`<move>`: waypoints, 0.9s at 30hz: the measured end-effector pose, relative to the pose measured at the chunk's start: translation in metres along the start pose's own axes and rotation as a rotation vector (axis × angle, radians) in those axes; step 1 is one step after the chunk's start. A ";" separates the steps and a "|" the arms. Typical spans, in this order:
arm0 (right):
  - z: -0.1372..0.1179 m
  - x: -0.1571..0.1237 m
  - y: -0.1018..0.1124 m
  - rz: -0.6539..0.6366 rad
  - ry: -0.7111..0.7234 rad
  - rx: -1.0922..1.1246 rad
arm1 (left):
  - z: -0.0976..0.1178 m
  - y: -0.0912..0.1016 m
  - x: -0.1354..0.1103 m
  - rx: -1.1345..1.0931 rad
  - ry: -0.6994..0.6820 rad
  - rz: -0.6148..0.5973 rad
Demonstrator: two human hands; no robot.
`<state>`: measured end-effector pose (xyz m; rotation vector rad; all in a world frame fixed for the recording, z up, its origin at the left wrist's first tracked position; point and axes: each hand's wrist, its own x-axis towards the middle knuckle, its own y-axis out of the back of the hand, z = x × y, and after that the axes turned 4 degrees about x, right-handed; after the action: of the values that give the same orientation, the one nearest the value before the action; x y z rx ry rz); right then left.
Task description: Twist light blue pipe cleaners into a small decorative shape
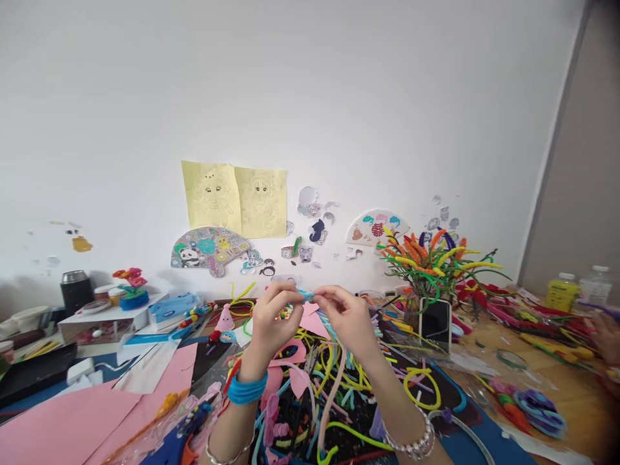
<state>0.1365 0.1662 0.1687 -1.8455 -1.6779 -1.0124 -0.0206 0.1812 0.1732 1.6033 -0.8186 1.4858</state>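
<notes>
Both hands are raised over the cluttered table, fingertips pinched around a small light-blue pipe cleaner piece (307, 295). My left hand (276, 313) grips one end of it with thumb and fingers. From the other side, my right hand (341, 313) pinches it between thumb and forefinger. The fingers partly hide its shape. A coil of bright blue pipe cleaner (246, 389) circles my left wrist. Beneath the hands lie pink paper cutouts (298, 381) and a tangle of yellow, blue and pink pipe cleaners (329, 368).
A pipe cleaner bouquet (431, 265) rises at right behind a propped phone (434, 325). Pink sheets (72, 420) cover the left side, near a white stand (109, 320) and a black thermos (76, 294). Another person's hand (605, 336) shows at the right edge, below bottles (562, 292).
</notes>
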 end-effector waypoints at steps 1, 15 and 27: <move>0.000 0.000 0.001 0.000 -0.008 0.006 | 0.001 0.001 0.001 -0.040 0.043 -0.024; 0.004 0.002 0.002 -0.048 -0.019 -0.104 | -0.002 0.002 0.006 -0.068 0.246 -0.270; 0.010 -0.004 0.007 -0.063 0.603 -0.374 | 0.007 0.018 0.015 -0.680 0.849 -0.339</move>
<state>0.1459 0.1699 0.1604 -1.4670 -1.2414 -1.7899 -0.0309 0.1669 0.1902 0.4840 -0.4380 1.2639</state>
